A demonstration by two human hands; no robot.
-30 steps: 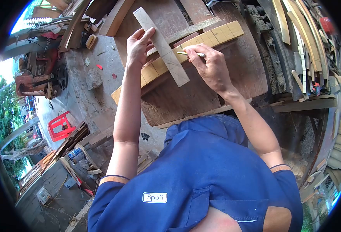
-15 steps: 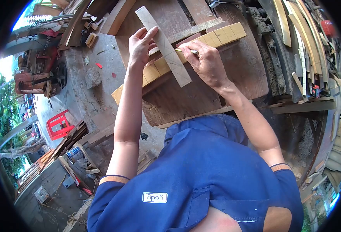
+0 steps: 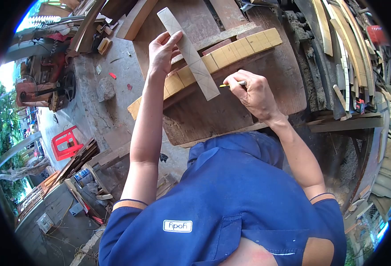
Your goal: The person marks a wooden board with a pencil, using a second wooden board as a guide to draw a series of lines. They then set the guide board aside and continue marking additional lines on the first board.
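My left hand [image 3: 163, 52] grips a flat, pale strip of wood [image 3: 189, 54] near its upper part, thumb on the top face. Crossed pencil lines run along the strip. It lies slantwise over a long, slightly curved yellow wooden piece [image 3: 244, 46] marked with several cross lines. My right hand [image 3: 256, 93] is closed around a pencil [image 3: 225, 85], whose tip points left, just right of the strip's lower end. Under these is a brown wooden board [image 3: 204, 117] in front of my body.
A rough wooden batten [image 3: 225, 35] lies behind the yellow piece. Long curved wood strips [image 3: 351, 48] are stacked at the right. On the floor to the left are a red plastic stool [image 3: 67, 144], a grey stone [image 3: 106, 90] and a machine with a dark wheel [image 3: 70, 85].
My right hand has drawn back with the pencil, down and to the right, away from the yellow piece. My left hand and the strip have hardly moved.
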